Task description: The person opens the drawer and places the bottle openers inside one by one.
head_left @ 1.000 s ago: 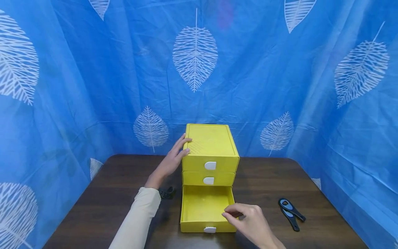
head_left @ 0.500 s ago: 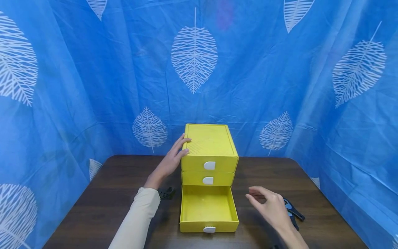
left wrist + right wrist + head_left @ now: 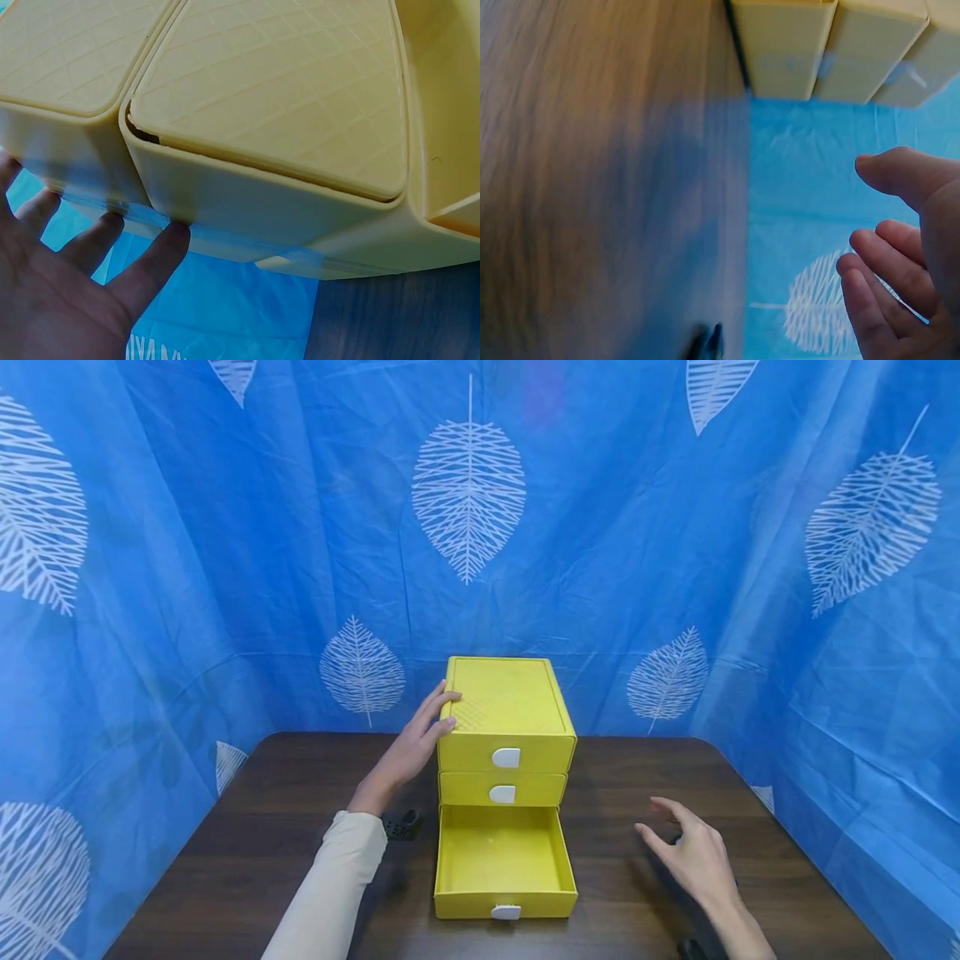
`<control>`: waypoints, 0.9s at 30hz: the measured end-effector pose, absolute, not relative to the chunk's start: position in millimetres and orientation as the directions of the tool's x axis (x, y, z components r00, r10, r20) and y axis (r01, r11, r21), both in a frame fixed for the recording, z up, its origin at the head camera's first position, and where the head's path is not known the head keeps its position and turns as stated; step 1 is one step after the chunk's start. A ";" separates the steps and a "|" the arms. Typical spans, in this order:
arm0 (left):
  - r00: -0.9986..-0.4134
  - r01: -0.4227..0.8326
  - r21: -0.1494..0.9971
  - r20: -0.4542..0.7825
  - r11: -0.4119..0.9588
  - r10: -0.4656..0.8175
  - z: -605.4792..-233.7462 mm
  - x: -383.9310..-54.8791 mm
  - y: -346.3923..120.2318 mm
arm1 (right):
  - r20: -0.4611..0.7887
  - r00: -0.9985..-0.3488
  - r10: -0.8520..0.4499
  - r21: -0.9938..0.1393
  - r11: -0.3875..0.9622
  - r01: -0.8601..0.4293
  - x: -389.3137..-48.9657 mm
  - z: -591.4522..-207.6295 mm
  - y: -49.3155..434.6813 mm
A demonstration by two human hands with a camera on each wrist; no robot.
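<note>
A yellow three-drawer unit [image 3: 502, 697] stands on the table, its bottom drawer [image 3: 498, 860] pulled out and bare inside. The upper two drawers, with white tabs, are closed. My left hand [image 3: 412, 747] rests against the unit's upper left edge. In the left wrist view, that hand's spread fingertips [image 3: 176, 236] touch the yellow side wall. My right hand [image 3: 697, 856] hovers over the table to the right, thumb and fingers apart, holding nothing. Under it lies a dark tool [image 3: 709, 341], mostly hidden by the hand in the head view and blurred in the right wrist view.
The dark wooden table [image 3: 300, 843] narrows in view toward a blue curtain [image 3: 585, 568] with white leaf prints, which hangs behind and on both sides. A small dark perforated piece [image 3: 401, 824] shows beside my left wrist.
My right hand has moved right, away from the drawer's right edge, and its thumb and fingers have spread. It now covers the black-and-blue tool. The left hand and drawers stay put.
</note>
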State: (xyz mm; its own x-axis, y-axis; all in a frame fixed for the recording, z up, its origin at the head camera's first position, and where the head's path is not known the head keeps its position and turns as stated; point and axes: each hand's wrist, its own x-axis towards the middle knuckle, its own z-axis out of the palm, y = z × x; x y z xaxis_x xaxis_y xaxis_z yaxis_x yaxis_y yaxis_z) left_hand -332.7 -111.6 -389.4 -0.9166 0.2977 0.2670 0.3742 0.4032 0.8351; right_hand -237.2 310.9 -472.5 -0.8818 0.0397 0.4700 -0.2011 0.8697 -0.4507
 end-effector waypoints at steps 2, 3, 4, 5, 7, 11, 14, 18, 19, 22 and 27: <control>-0.915 0.379 0.833 0.273 0.403 0.298 -390.9 -332.2 -111.6 | 0.444 -0.895 0.055 -0.457 0.873 -0.173 -238.2 -477.2 317.3; -0.914 0.381 0.832 0.274 0.403 0.298 -391.5 -331.8 -111.5 | 0.432 -0.900 0.062 -0.458 0.875 -0.159 -238.7 -479.6 320.5; -0.914 0.383 0.831 0.277 0.404 0.298 -392.1 -331.5 -111.5 | 0.423 -0.903 0.068 -0.458 0.876 -0.148 -239.2 -482.1 323.7; -0.913 0.385 0.830 0.278 0.404 0.299 -392.8 -331.1 -111.5 | 0.416 -0.906 0.075 -0.458 0.878 -0.138 -239.8 -484.4 326.9; -0.912 0.388 0.829 0.282 0.403 0.299 -394.1 -330.5 -111.6 | 0.398 -0.913 0.086 -0.456 0.883 -0.115 -240.8 -488.3 333.2; -0.911 0.391 0.828 0.287 0.401 0.295 -394.9 -327.9 -110.4 | 0.322 -0.941 0.104 -0.459 0.887 -0.059 -242.5 -492.9 346.8; -0.911 0.392 0.827 0.290 0.402 0.292 -394.7 -325.0 -108.6 | 0.248 -0.962 0.114 -0.455 0.891 -0.012 -244.0 -495.1 357.5; -0.911 0.394 0.825 0.294 0.405 0.288 -394.9 -321.4 -106.4 | 0.176 -0.978 0.114 -0.441 0.897 0.025 -246.3 -498.5 369.8; -0.912 0.394 0.825 0.294 0.406 0.287 -395.1 -320.6 -106.0 | 0.162 -0.980 0.111 -0.435 0.900 0.030 -246.6 -499.4 372.4; -0.913 0.391 0.826 0.294 0.406 0.282 -395.5 -318.1 -104.6 | 0.127 -0.987 0.103 -0.418 0.908 0.041 -247.4 -501.9 379.1; -0.916 0.386 0.827 0.290 0.410 0.277 -396.2 -313.9 -101.8 | 0.095 -0.992 0.089 -0.412 0.910 0.042 -246.8 -504.4 387.2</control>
State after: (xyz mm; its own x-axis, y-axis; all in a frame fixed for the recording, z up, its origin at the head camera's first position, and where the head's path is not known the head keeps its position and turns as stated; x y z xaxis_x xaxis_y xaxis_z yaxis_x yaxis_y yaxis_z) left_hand -313.9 -101.8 -396.2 -0.9161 0.2767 0.2902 0.3857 0.4096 0.8267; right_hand -246.8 387.2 -504.4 -0.9915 0.0888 0.0946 0.0422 0.9100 -0.4124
